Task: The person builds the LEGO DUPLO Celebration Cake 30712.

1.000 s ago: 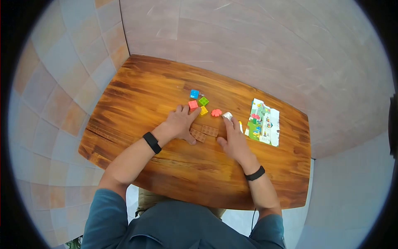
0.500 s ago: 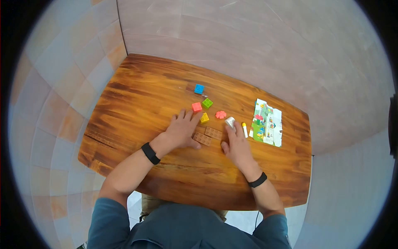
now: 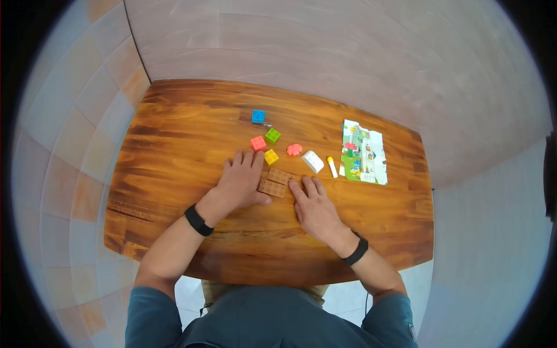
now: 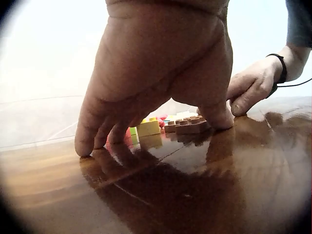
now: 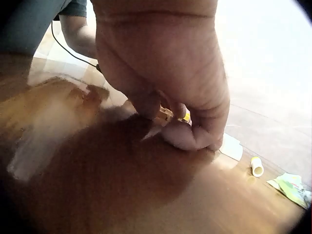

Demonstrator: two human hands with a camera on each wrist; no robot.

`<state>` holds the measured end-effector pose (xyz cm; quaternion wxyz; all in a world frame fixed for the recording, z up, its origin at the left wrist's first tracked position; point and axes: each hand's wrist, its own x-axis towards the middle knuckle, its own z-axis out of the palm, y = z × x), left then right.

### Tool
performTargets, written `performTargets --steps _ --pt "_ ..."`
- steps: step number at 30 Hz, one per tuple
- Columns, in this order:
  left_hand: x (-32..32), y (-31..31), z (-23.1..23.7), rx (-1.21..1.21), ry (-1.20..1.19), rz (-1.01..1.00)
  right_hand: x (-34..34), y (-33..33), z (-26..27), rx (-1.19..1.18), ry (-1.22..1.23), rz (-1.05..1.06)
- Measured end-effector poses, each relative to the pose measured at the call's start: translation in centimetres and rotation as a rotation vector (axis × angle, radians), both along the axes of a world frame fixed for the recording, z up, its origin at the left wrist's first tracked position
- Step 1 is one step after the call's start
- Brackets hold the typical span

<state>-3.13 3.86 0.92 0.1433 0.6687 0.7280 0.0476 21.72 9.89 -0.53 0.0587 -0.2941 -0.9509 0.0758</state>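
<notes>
Two brown bricks [image 3: 272, 188] separate left hand [image 3: 237, 181], spread wide, and right hand [image 3: 317, 212], narrower.

Bricks [image 3: 272, 188] on the table [image 3: 371, 232], left of the paper sheet [image 3: 371, 156].

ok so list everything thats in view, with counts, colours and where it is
table: one, brown wood, centre
walls: tiled at left, greyish ahead and right
floor: pale, below table
brown bricks: two, side by side between hands
yellow brick: one, beyond them
coral brick: one, left of green
green brick: one, nearer than blue
blue brick: one, farthest
flower piece: one, coral, right of yellow
curved block: one, white, right of flower
tube: one, yellow and white, beside curved block
printed sheet: one, multicoloured, far right
cable: one, black, right
clothes: teal top, khaki trousers
wristbands: two, black
hands: left, right
</notes>
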Motion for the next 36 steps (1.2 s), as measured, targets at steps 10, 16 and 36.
performTargets --steps 10,16,36 --pt "-0.1 -0.1 -0.3 -0.004 0.066 -0.037 -2.1 1.1 -0.4 0.086 -0.017 0.016" --pt "-0.3 -0.1 -1.2 -0.029 0.173 -0.082 -3.2 1.6 -0.4 0.073 -0.018 -0.019" --pt "1.6 -2.9 -3.3 0.127 0.278 -0.047 -2.7 1.5 -1.6 0.086 -0.037 -0.034"
